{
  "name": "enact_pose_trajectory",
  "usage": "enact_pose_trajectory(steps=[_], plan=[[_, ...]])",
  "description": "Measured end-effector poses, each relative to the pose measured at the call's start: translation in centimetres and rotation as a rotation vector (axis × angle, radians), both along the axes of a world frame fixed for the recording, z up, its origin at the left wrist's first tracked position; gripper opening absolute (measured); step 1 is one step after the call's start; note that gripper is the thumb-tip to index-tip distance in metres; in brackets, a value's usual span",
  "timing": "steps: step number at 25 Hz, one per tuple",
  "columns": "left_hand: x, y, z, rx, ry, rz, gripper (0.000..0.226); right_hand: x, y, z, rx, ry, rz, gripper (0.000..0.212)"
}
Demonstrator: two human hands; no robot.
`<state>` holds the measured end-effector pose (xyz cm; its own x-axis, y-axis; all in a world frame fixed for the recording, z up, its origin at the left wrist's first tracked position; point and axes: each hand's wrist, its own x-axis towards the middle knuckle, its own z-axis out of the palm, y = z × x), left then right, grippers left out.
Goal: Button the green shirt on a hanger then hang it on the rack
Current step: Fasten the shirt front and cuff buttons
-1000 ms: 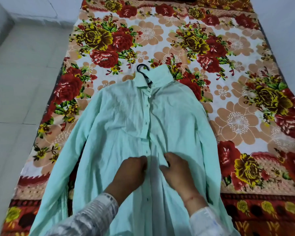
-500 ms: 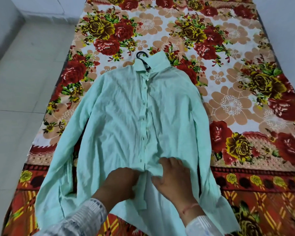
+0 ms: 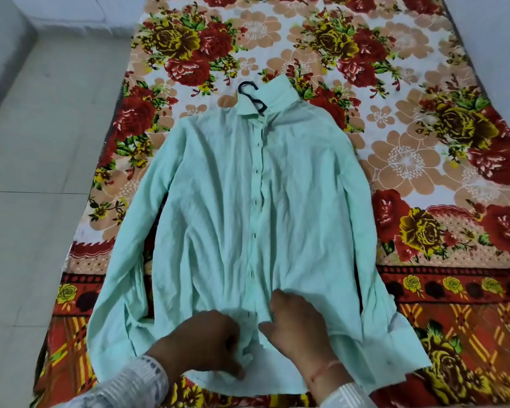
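one green shirt (image 3: 218, 216) on one hanger (image 3: 249, 91); left hand (image 3: 202, 344), right hand (image 3: 299, 326) seemingly pinch its placket.

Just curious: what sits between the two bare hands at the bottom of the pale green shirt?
In the head view, the pale green shirt's button placket with one dark button runs between the left hand and right hand.

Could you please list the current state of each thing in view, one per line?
green shirt: lying flat and face up on the bedspread, placket closed down to the hands, wrinkled.
hanger: inside the shirt, only its dark hook showing at the collar.
left hand: pinching the fabric near the hem.
right hand: gripping the placket edge near the hem.
bedspread: spread flat under the shirt.
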<state>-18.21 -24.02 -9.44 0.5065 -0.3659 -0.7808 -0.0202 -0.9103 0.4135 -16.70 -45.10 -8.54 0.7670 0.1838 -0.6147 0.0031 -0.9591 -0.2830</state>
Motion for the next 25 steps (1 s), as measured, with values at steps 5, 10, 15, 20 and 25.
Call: enact_pose_trajectory(steps=[5,10,15,20,25], plan=[[-1.6,-2.7,-1.4,-0.106,-0.367,0.231,0.029,-4.1,-0.6,-1.7,0.067,-0.190,-0.007,0.033],[-1.3,-2.8,-2.2,-0.157,-0.219,0.155,0.008,-3.9,-3.2,0.9,0.123,0.078,0.143,0.025],[-1.6,-3.9,-1.3,-0.211,-0.239,0.446,0.025,-5.3,-3.8,0.7,0.288,-0.024,-0.234,0.043],[-1.6,-6.7,-0.7,-0.196,-0.341,0.752,0.044,-2.4,-10.0,-1.8,-0.005,-0.483,-0.623,0.013],[-1.1,-6.8,-1.8,-0.309,-0.127,1.077,0.036,-3.0,-14.5,-2.0,-0.073,-0.382,-0.779,0.033]])
